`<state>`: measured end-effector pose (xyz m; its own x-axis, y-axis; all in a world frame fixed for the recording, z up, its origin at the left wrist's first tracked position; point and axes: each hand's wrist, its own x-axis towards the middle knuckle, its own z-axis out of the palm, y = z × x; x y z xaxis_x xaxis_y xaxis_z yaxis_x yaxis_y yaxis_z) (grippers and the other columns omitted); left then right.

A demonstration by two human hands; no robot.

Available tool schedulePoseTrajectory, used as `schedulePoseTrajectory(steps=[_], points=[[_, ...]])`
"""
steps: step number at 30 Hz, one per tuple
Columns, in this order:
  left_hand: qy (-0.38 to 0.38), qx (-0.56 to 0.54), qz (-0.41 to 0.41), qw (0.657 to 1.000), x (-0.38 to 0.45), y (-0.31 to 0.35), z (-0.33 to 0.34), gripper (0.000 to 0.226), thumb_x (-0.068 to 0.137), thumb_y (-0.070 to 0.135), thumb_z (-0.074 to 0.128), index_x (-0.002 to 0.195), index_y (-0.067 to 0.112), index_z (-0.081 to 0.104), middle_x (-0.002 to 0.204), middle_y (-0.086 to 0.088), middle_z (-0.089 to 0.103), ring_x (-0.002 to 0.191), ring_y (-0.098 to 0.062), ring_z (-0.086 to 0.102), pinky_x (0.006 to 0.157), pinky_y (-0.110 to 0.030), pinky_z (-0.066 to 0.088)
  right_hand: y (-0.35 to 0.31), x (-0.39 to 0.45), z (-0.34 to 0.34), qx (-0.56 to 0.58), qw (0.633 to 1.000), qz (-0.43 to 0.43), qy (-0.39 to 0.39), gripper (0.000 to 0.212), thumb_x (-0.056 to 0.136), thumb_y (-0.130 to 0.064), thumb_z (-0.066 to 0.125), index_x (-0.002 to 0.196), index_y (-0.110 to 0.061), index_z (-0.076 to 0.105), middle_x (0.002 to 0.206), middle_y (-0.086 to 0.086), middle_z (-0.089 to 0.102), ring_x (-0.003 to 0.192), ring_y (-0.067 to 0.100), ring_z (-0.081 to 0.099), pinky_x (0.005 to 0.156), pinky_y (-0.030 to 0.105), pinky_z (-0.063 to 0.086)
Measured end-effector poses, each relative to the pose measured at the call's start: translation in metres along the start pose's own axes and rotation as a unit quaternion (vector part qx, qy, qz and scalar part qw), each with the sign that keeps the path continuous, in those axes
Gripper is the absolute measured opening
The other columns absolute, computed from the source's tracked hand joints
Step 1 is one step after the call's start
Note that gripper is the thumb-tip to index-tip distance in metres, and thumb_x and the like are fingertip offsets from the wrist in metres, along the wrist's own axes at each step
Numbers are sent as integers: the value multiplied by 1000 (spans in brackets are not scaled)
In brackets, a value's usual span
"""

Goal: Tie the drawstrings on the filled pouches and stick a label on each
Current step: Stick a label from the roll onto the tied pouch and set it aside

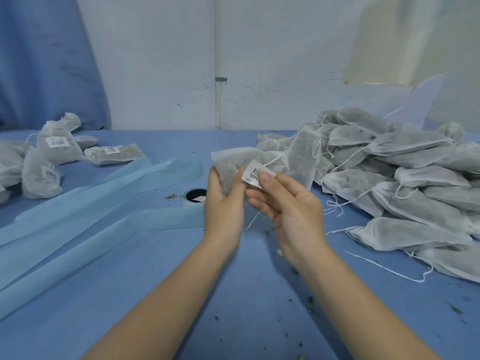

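The left hand [224, 201] is gripping a filled pouch [235, 162] above the blue table [181, 294], fingers curled round its lower part, while the right hand [291, 203] is pinching a barcode label [255, 174] under its thumb and bringing it against the pouch's near face. The two hands are sitting close together, almost touching at the fingertips. The pouch is lying just above and beyond the left palm, its long axis running up and away toward the far left, with the label meeting it from the right side; the right hand is the nearer one to the label's free edge, so pressing it flat is probably falling to that thumb. A drawstring [253, 220] is dangling below between the hands; whether it is already knotted is hard to make out. Unlabelled pouches [402, 183] are heaping up to the right, labelled pouches [57, 149] lying to the left, and the label roll [195, 196] is partly hiding behind the left hand
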<state>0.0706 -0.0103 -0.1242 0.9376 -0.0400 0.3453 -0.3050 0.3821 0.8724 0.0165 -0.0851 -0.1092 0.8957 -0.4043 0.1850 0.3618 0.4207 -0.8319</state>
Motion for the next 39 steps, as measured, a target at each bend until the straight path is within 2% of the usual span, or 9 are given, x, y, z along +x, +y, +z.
schedulePoseTrajectory(steps=[4,12,18,20,23,27,32,35,39], points=[[-37,-71,-13,997,-7,-4,5,19,93,11,54,108,22,57,99,9,70,95,-5,65,79,-17,50,-2,0,1,4,999,-10,40,7,87,-8,66,90,-3,69,79,11,74,60,14,69,55,18,53],[-55,-114,-36,991,-12,-2,9,14,93,12,54,101,23,58,89,8,69,86,-10,63,79,-28,49,1,-1,0,-42,996,-18,77,30,85,-14,70,103,9,64,78,17,72,59,18,67,54,21,54],[-64,-136,-79,986,-14,1,8,15,79,15,68,90,20,60,75,2,65,66,-14,59,49,-25,47,2,1,-5,-152,982,-22,109,30,82,-30,74,87,-4,58,53,4,64,41,14,56,43,22,44],[-42,-129,-78,988,-12,4,8,21,77,14,73,94,16,62,80,0,69,71,-16,65,56,-29,52,6,2,-8,-229,964,-18,137,43,73,-44,78,81,-14,47,49,-1,58,37,12,49,45,23,40],[14,-140,-96,985,-6,10,6,29,76,14,75,102,7,65,92,-7,73,84,-20,69,75,-35,57,10,1,-9,-266,955,-17,130,58,57,-56,80,85,-23,42,68,-5,58,52,11,57,57,29,46],[38,-145,-141,979,-4,12,6,17,78,13,73,94,9,66,83,-6,72,78,-22,68,74,-41,56,11,3,-10,-138,988,-62,43,53,64,-29,83,100,-34,44,100,-3,69,78,6,69,61,22,54],[47,-139,-154,977,-4,15,8,14,81,9,69,93,3,66,83,-10,71,75,-23,67,67,-34,57,13,4,-8,-150,977,-143,58,43,64,-26,81,95,-27,52,96,2,60,74,2,64,63,27,56],[21,-109,-150,982,-4,15,8,26,84,12,67,105,-4,64,98,-16,70,87,-27,68,77,-38,56,13,7,-9,-93,990,-94,53,29,79,-18,74,98,-21,52,89,-3,66,74,6,66,56,23,52],[-19,-48,-136,989,-9,11,11,36,78,-3,68,113,-2,59,104,-17,69,94,-29,68,85,-38,54,8,14,-15,-40,994,-40,93,16,88,-8,65,99,-13,55,84,0,66,73,15,63,56,23,50]])
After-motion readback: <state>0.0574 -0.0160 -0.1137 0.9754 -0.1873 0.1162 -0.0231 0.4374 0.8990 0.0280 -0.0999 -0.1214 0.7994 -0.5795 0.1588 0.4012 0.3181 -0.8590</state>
